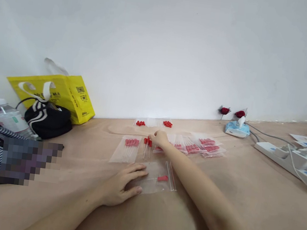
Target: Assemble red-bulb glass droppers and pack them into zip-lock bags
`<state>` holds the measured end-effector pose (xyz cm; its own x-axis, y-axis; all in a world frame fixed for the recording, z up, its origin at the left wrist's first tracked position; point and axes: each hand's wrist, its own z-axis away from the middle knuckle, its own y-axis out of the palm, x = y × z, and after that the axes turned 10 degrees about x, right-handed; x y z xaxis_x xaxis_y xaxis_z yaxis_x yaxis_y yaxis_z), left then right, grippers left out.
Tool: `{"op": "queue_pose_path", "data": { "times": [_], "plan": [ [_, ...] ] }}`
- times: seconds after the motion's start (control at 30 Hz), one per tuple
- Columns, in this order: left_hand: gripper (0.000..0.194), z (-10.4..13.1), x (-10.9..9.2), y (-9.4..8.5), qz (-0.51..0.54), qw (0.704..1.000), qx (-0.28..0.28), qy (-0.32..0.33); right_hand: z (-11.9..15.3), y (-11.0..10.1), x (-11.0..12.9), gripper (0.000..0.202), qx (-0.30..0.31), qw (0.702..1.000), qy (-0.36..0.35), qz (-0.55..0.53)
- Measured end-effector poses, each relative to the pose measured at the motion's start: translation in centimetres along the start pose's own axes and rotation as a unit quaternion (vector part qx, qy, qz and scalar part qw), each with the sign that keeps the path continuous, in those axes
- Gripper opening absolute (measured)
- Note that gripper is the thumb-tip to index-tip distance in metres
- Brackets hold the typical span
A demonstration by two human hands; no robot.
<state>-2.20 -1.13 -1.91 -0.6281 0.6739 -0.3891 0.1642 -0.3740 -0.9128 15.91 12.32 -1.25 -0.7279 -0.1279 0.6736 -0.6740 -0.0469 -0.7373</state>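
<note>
My left hand (122, 186) lies with fingers spread on the left end of a clear zip bag (148, 187). Inside this bag is a dropper with a red bulb (163, 178) toward the zip end; its thin stem points left. Farther forward, my right hand (160, 138) has its fingertips pinched at the red bulb of a dropper (150, 144); the fingers partly hide the grip. Loose red-bulbed droppers (145, 147) lie just left of it. To the left, a filled clear bag (119, 152) holds several droppers.
Filled bags (192, 148) overlap beyond my right forearm. Red bulbs (167, 123) lie by the wall. A yellow bag (81, 100), black pouch (49, 119) and bottle (13, 118) stand left. A tissue pack (237, 130) and power strip (269, 149) are right.
</note>
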Motion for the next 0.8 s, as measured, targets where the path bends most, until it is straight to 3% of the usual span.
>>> {"op": "queue_pose_path", "data": {
  "times": [0.17, 0.3, 0.4, 0.5, 0.57, 0.7, 0.8],
  "plan": [
    [0.041, 0.0, -0.5, -0.5, -0.008, 1.0, 0.023, -0.012, -2.0, 1.4, 0.7, 0.02, 0.013, 0.997, 0.039, -0.073],
    [0.047, 0.1, -0.5, -0.8, -0.014, 0.999, 0.047, -0.02, -1.3, -0.1, 0.9, 0.022, -0.01, 0.987, 0.026, -0.156],
    [0.051, 0.1, -0.3, -0.7, -0.022, 0.998, 0.051, -0.012, 1.0, -3.0, -0.1, 0.024, -0.057, 0.972, -0.013, -0.228],
    [0.05, 0.1, 0.0, -0.4, -0.023, 0.999, 0.048, -0.012, 4.6, -5.8, -2.9, 0.027, -0.127, 0.948, -0.047, -0.287],
    [0.049, 0.1, 0.0, -0.3, -0.019, 0.999, 0.047, -0.014, 7.2, -6.7, -5.2, 0.031, -0.177, 0.901, -0.088, -0.387],
    [0.048, 0.0, 0.2, -0.3, -0.017, 0.999, 0.045, -0.004, 10.8, -6.4, -8.5, 0.039, -0.182, 0.882, -0.068, -0.43],
    [0.049, -0.1, 0.4, -0.2, -0.021, 0.999, 0.039, -0.003, 11.7, -5.5, -8.9, 0.04, -0.183, 0.882, -0.054, -0.431]
  ]
}}
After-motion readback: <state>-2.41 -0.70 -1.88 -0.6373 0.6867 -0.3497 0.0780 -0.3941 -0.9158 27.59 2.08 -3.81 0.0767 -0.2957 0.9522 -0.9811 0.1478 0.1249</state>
